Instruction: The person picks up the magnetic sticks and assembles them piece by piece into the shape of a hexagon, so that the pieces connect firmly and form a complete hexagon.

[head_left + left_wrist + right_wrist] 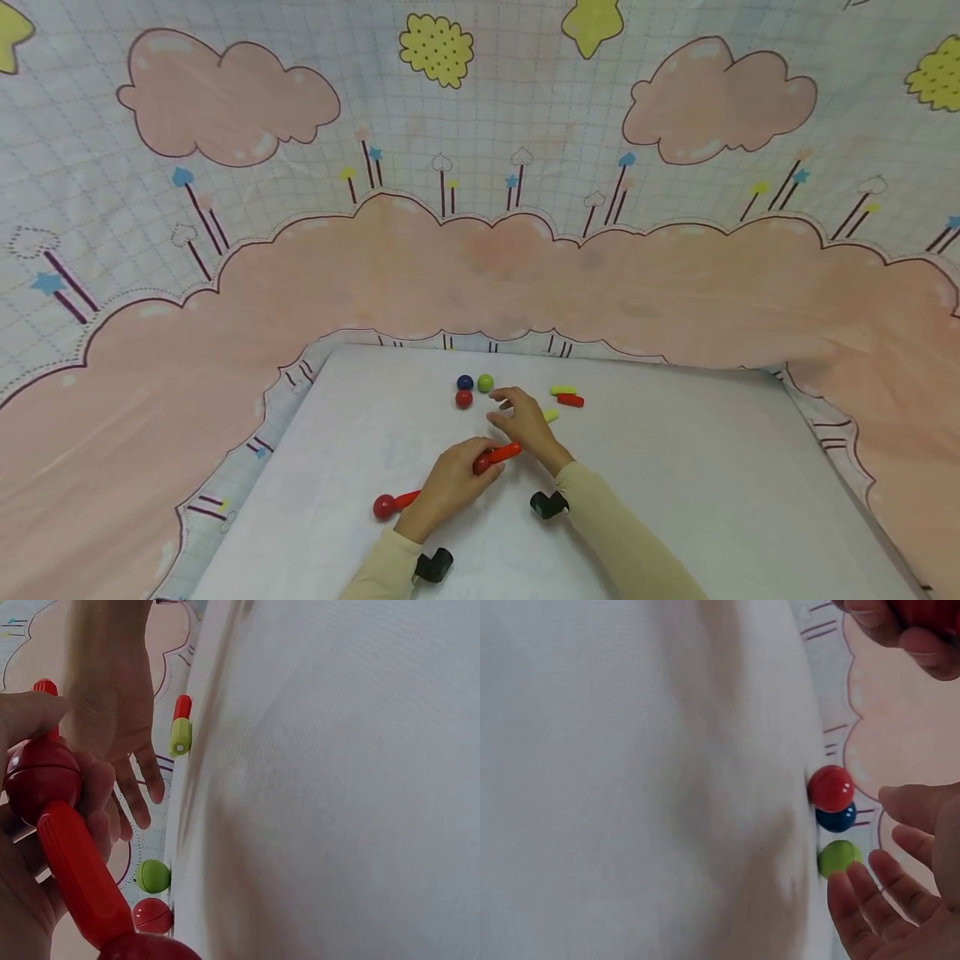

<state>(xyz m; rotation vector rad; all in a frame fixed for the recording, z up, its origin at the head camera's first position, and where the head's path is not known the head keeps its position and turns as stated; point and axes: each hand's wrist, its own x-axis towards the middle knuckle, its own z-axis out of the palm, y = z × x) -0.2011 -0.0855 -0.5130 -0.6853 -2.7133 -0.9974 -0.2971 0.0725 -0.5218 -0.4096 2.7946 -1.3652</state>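
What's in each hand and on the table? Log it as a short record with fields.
Left hand: holds red chain of two balls, two rods
Right hand: fingers spread, holding nothing; near green ball, contact unclear
Other loose balls: blue ball, red ball
Loose rods: red rod, yellow-green rod, second yellow-green rod partly hidden by right hand
Surface: white table

Small table-top spot, cloth-screened. White table (712, 467); patterned cloth (637, 283) behind and at both sides, printed with pink clouds (232, 100), yellow stars (592, 25). Home or studio: cannot tell.
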